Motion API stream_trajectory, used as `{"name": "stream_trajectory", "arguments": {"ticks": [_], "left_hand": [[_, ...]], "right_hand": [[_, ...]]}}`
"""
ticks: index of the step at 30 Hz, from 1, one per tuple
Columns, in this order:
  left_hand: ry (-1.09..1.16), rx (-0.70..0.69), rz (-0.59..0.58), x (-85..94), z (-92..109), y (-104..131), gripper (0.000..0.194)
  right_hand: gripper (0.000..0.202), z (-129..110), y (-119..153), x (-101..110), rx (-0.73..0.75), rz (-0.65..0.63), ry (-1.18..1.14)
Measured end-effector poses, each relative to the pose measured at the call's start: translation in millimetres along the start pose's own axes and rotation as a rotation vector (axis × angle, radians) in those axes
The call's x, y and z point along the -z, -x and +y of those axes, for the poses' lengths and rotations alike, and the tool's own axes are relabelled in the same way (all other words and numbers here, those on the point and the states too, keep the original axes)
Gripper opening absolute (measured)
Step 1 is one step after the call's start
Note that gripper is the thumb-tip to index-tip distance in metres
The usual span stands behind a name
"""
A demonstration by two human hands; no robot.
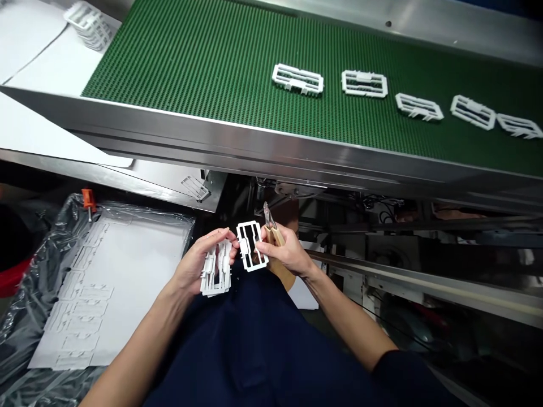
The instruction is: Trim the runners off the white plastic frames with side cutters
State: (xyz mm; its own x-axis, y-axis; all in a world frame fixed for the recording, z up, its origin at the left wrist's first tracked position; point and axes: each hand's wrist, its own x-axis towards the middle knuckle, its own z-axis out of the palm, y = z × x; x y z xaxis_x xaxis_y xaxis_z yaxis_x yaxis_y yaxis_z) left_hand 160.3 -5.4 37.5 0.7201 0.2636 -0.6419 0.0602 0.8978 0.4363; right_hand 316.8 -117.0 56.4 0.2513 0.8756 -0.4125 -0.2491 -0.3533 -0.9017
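Tray (pixel 106 282) of laid-out parts at far left. My left hand (pixel 197 265) is closed around a stack (pixel 216 268) of frames. My right hand (pixel 286 251) pinches one frame (pixel 251 246) plus cutters (pixel 270 223). Best kept flat, edges aligned, blade clear of fingers. Belt (pixel 220 62) carries more above.

Left hand (pixel 199 263) grips a small stack of white plastic frames (pixel 216 270), held upright over the lap. Right hand (pixel 285 251) pinches a single frame (pixel 251 246) just beside that stack, with cutters (pixel 270 221) tucked in the same fist (tips pointing up). Above, a green conveyor belt (pixel 203 62) carries five more frames (pixel 297 79) in a row. Lower left, a white sheet (pixel 139 265) lies in a plastic-lined tray (pixel 25 316), frames (pixel 80 299) laid along its edge.
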Motion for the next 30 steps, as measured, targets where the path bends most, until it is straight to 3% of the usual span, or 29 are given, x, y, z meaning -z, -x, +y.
{"name": "stream_trajectory", "arguments": {"ticks": [12,16,20,25,30], "left_hand": [[0.044,-0.082,0.018,-10.4,-15.6,-0.9,0.021],[0.046,-0.072,0.091,-13.9,-24.7,-2.7,0.022],[0.073,-0.049,0.166,-16.4,-34.6,-4.4,0.025],[0.151,-0.040,0.157,-21.5,-50.2,-7.1,0.026],[0.069,-0.183,0.263,-29.8,-69.5,-10.6,0.028]], "right_hand": [[0.023,13.8,15.3,15.9,0.067,0.001,0.164],[0.019,15.8,20.8,20.1,0.097,0.006,0.225],[0.014,14.0,27.5,21.6,0.157,0.067,0.389],[0.009,13.5,34.8,20.7,0.194,0.049,0.522],[0.014,15.4,37.2,4.4,0.269,-0.017,0.887]]}}
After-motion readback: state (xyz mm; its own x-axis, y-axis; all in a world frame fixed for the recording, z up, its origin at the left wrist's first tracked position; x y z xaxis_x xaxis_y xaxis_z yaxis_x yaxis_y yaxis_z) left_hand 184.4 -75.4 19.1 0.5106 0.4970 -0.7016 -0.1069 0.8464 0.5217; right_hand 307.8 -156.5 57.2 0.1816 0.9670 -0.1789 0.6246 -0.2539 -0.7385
